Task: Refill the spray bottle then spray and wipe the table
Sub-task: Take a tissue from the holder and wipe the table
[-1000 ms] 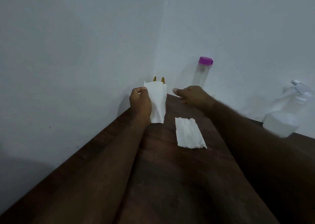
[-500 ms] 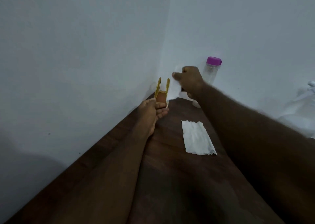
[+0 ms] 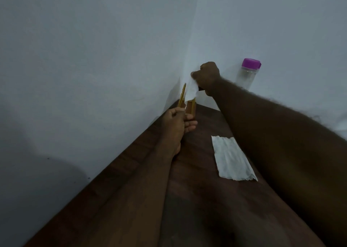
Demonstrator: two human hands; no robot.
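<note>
Pale walls met in a corner behind a dark wooden table [image 3: 197, 199]. A yellow tissue holder [image 3: 190, 107] stood upright deep in that corner, and everything else is placed from it.

The left hand [image 3: 176, 122] lay just in front of the holder. Its thumb and curled fingers were closed on the holder's lower part, as if to steady it. Directly above the holder, the right hand [image 3: 207, 76] was bunched in a tight pinch on the upper end of a white tissue [image 3: 192, 90].

The tissue hung from that pinch with its long axis nearly vertical. Its lower end sat between the holder's two upright plates; whether it had cleared them I could not tell. The sheet therefore lay straight below the grip. I judged that a pull straight up by the right hand would free it, with the left pressing the holder down.

A second tissue [image 3: 232, 158] lay flat on the table, to the holder's right and nearer the camera, apart from both hands. A capped bottle [image 3: 247, 74] with a purple lid stood upright against the wall to the holder's right, beyond the right wrist. The spray bottle could not be made out; only a pale blur showed at the right edge, behind the right forearm.
</note>
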